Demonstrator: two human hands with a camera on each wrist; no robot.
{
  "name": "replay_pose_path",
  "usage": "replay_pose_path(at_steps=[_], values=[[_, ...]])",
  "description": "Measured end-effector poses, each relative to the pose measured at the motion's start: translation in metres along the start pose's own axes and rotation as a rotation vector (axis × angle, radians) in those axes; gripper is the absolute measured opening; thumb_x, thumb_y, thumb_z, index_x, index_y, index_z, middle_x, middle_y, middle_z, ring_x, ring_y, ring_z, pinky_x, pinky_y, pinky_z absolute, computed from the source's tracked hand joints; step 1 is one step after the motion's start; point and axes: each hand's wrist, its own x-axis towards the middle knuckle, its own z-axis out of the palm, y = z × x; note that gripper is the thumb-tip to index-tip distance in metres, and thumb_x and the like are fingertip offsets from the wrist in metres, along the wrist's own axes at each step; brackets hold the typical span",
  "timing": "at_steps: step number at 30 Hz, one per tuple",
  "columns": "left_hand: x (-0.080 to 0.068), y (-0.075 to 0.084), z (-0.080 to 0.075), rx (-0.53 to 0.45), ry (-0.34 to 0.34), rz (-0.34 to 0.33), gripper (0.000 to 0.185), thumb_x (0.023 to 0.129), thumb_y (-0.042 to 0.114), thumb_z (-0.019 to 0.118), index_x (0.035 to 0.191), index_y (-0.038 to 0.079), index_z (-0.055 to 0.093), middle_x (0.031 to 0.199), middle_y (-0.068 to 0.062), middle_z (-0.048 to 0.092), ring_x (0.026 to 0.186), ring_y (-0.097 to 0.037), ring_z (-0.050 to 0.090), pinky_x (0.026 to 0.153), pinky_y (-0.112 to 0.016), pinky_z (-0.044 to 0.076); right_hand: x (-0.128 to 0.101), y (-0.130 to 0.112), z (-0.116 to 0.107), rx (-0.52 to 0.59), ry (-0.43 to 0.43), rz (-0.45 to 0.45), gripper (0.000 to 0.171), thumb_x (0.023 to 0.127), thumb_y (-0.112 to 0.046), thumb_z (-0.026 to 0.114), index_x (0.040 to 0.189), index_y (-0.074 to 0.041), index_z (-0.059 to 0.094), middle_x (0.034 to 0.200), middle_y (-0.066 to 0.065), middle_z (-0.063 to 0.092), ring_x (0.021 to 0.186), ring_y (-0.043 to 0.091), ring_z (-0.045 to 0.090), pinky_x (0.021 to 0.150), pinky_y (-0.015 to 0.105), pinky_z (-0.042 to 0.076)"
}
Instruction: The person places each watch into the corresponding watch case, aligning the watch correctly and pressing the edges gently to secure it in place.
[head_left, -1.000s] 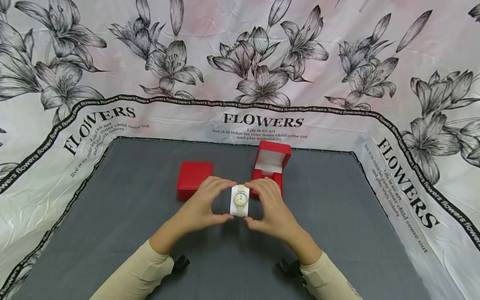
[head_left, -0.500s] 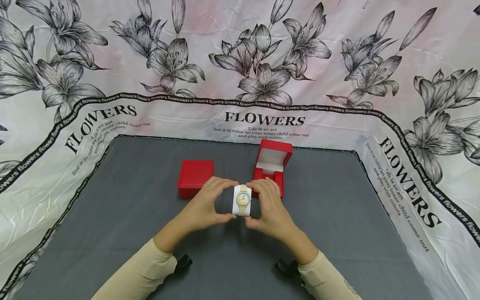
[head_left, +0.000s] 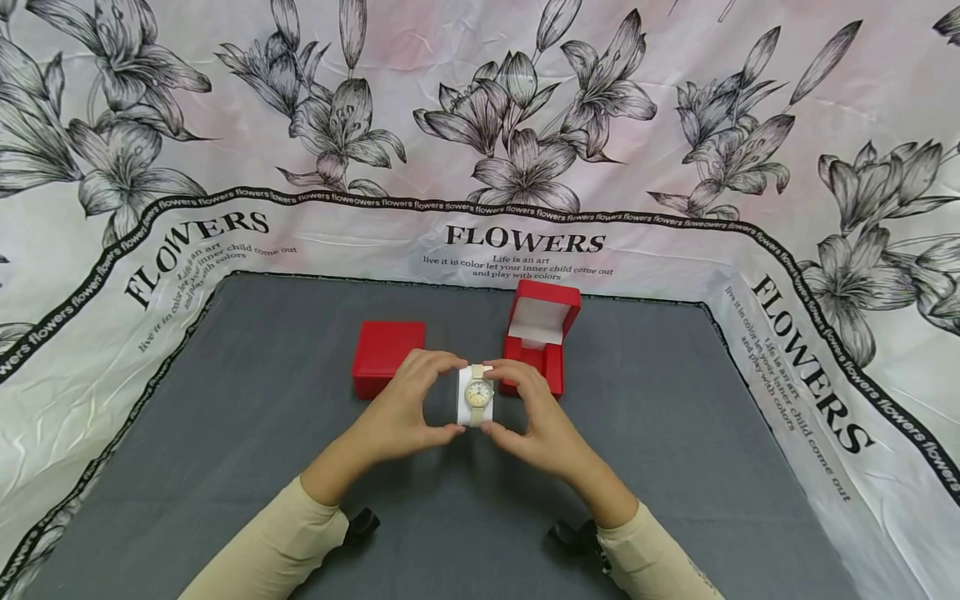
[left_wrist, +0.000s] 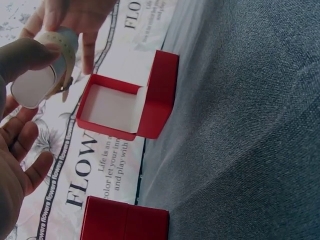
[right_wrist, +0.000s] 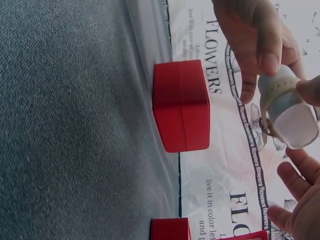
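Draping the back and both sides of the scene, a pale cloth (head_left: 525, 108) printed with grey lilies and the word FLOWERS rises behind a grey table (head_left: 225, 433). Two forearms in cream sleeves (head_left: 285, 542) come in from the near edge and meet over the middle of the table, each bent slightly inward at the wrist.

A shut red box (head_left: 387, 357) sits on the table behind the left hand (head_left: 405, 412). To its right stands an open red box (head_left: 542, 337), lid upright and white lining showing; the left wrist view looks straight into its cavity. The two boxes are apart from each other.

The left hand is curved into a C, fingertips above and thumb below, pinching the left side of a small white cushion (head_left: 467, 400). The right hand (head_left: 536, 417) mirrors it, fingers arched over the top and thumb underneath, gripping the right side. The palms stay apart with the cushion between them.

A watch (head_left: 479, 393) with a round cream dial and a beige strap is wrapped around that cushion, face up toward the head camera. It is held above the table, just in front of the open box and between the two boxes in the head view.
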Motion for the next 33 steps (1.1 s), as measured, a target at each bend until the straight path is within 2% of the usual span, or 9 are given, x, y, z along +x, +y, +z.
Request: replay_pose_path(at_steps=[5, 13, 21, 26, 33], values=[[-0.0003, -0.0013, 0.0018, 0.018, -0.009, 0.006, 0.080, 0.072, 0.022, 0.094, 0.139, 0.015, 0.051, 0.138, 0.002, 0.053, 0.127, -0.015, 0.043, 0.102, -0.041, 0.049, 0.0003, -0.0024, 0.0024, 0.011, 0.025, 0.028, 0.058, 0.087, -0.017, 0.082, 0.137, -0.020, 0.053, 0.149, 0.001, 0.049, 0.134, 0.019, 0.043, 0.102, 0.043, 0.050], [-0.0003, -0.0008, 0.0023, 0.018, -0.005, 0.004, 0.078, 0.072, 0.023, 0.094, 0.138, 0.014, 0.053, 0.137, 0.001, 0.055, 0.127, -0.016, 0.044, 0.103, -0.042, 0.047, 0.0020, -0.0026, 0.0053, 0.044, 0.059, 0.043, 0.045, 0.090, -0.014, 0.079, 0.129, -0.020, 0.059, 0.145, 0.001, 0.052, 0.132, 0.018, 0.046, 0.103, 0.035, 0.050], [0.0007, 0.0000, 0.0048, 0.040, 0.033, 0.005, 0.078, 0.070, 0.026, 0.094, 0.137, 0.013, 0.057, 0.133, 0.000, 0.060, 0.122, -0.017, 0.049, 0.101, -0.045, 0.048, 0.0003, -0.0057, 0.0067, 0.107, 0.078, 0.072, 0.044, 0.087, -0.011, 0.081, 0.126, -0.019, 0.062, 0.144, 0.005, 0.053, 0.128, 0.021, 0.049, 0.102, 0.039, 0.052], [0.0004, -0.0014, 0.0044, 0.028, 0.028, -0.008, 0.078, 0.070, 0.026, 0.094, 0.137, 0.013, 0.057, 0.133, 0.001, 0.060, 0.122, -0.016, 0.049, 0.100, -0.044, 0.049, 0.0002, -0.0071, 0.0075, 0.121, 0.074, 0.088, 0.043, 0.086, -0.013, 0.082, 0.124, -0.021, 0.063, 0.145, 0.004, 0.052, 0.129, 0.021, 0.048, 0.102, 0.042, 0.052], [0.0004, -0.0018, 0.0044, 0.026, 0.011, 0.023, 0.080, 0.072, 0.025, 0.094, 0.140, 0.011, 0.054, 0.138, -0.002, 0.057, 0.126, -0.018, 0.047, 0.101, -0.043, 0.050, 0.0001, -0.0074, 0.0090, 0.106, 0.099, 0.107, 0.041, 0.087, -0.013, 0.081, 0.123, -0.022, 0.064, 0.143, 0.002, 0.053, 0.127, 0.019, 0.048, 0.100, 0.040, 0.053]])
